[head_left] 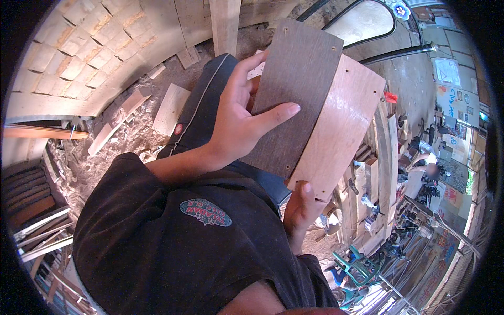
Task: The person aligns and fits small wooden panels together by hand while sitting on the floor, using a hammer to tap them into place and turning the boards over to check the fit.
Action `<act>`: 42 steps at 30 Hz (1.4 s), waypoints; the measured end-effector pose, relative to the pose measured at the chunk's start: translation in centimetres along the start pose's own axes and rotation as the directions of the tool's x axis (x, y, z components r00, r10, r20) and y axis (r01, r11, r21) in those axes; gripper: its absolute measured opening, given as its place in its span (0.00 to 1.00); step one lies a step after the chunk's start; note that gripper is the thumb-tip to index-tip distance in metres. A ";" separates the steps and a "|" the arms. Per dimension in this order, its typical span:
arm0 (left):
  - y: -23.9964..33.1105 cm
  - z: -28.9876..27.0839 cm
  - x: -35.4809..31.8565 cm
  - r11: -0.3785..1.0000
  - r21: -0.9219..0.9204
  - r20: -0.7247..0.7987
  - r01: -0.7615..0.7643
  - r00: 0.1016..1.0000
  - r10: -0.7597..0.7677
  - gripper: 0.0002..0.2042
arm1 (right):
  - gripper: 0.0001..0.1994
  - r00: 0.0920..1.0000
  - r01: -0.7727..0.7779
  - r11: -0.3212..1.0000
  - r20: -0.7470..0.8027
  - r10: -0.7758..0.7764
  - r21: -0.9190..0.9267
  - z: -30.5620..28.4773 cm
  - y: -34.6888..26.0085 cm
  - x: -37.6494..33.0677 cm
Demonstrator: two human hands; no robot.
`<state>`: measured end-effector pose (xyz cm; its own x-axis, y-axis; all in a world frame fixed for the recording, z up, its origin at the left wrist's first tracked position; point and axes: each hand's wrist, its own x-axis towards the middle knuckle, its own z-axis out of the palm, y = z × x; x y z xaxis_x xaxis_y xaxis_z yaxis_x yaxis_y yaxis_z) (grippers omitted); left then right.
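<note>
Two flat wooden boards are held up in front of me, tilted and lying against each other. The dark brown board [294, 89] has small holes near its corners and partly covers the light board [341, 121], which also has small holes along its edges. My left hand [239, 118] grips the dark board's left edge, thumb across its face and the other fingers behind. At the lower end of the light board, my right hand [304, 207] pinches the edge with its thumb on the near face; its other fingers are mostly hidden.
Offcuts such as a pale wood piece [171, 109] lie on the sawdust-strewn floor [121, 149] at left. Wooden blocks [89, 47] are stacked at upper left. Long planks [386, 173] and a green plastic chair [359, 265] are at right, with another person [424, 157] farther off.
</note>
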<state>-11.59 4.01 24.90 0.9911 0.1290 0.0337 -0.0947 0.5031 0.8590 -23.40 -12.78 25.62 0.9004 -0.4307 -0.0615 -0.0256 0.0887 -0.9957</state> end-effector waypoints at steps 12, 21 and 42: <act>-0.1 -0.1 0.1 0.999 -0.033 0.031 -0.016 0.999 0.017 0.39 | 0.34 0.999 -0.040 0.999 0.022 0.040 0.003 -0.2 -0.6 0.2; -0.5 0.2 -0.1 1.000 0.020 0.024 0.003 1.000 -0.003 0.37 | 0.32 0.994 -0.070 0.996 0.084 0.075 -0.059 -0.6 -0.9 0.9; -1.4 1.9 -1.2 0.997 0.068 0.007 0.041 0.999 -0.042 0.37 | 0.27 0.994 -0.075 0.997 0.087 0.071 0.037 -1.8 -0.3 0.9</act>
<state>-12.50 1.54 24.63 0.9948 0.1016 0.0018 -0.0475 0.4490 0.8923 -23.36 -14.81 25.75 0.9308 -0.3433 -0.1259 -0.0764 0.1540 -0.9851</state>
